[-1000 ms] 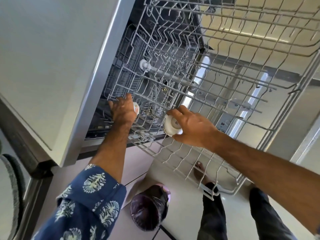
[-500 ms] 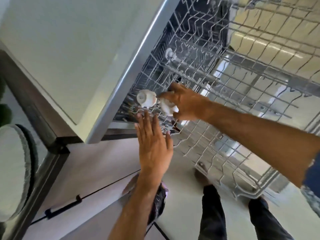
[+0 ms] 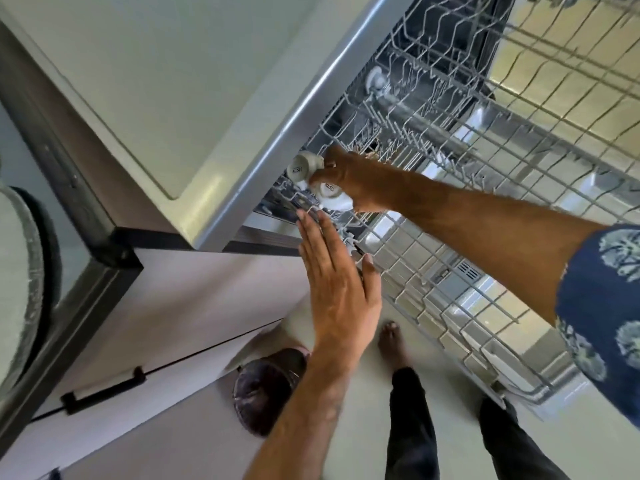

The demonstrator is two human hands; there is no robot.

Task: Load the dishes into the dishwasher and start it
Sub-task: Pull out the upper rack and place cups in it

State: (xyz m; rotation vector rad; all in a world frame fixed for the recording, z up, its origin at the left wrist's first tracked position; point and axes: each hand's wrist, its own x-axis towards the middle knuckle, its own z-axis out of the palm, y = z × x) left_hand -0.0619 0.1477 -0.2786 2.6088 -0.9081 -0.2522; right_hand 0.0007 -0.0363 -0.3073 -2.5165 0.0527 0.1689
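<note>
You have the pulled-out dishwasher rack (image 3: 485, 188) ahead and to your right, with the counter edge (image 3: 277, 143) running along its left side. Two small cups sit bottom-up at the rack's near left corner, the left cup (image 3: 302, 168) just beside the right cup (image 3: 333, 197). Your right hand (image 3: 356, 183) lies on them; your left hand (image 3: 337, 289) is nearer you, fingertips at the rack's rim. A bin (image 3: 266, 393) stands on the floor below.

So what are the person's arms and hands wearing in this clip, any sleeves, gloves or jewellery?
Both hands are bare, with no gloves. The right arm carries a dark blue short sleeve with a pale leaf-like print, ending above the elbow. The left forearm is uncovered as far as the frame shows. No watch or bracelet is visible; rings cannot be ruled out on the right hand.
</note>
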